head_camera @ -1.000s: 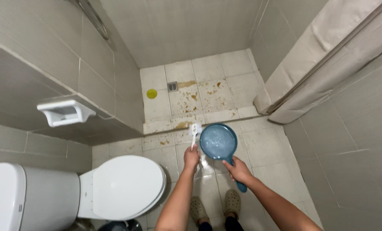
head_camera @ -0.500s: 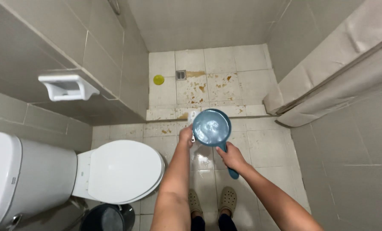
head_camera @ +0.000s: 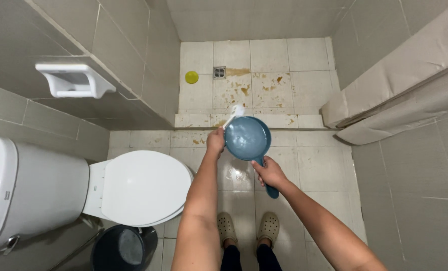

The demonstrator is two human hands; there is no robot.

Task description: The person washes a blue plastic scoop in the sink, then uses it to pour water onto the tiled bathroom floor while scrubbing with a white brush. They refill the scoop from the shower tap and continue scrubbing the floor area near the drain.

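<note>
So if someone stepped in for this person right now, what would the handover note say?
Left hand: grip closed on a white brush, its head over the rim of the scoop.
Right hand: grip closed on the handle of the blue water scoop, held level, water inside.
Person stands beside the closed toilet, facing the low step.
Done: scoop filled.
Left: brown stains show on the shower floor tiles near the drain and on the step.

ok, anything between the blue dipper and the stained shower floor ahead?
Nothing visible but the low tiled curb. Right hand holds the blue dipper above it; left hand holds a white brush. Stained floor lies bare.
</note>
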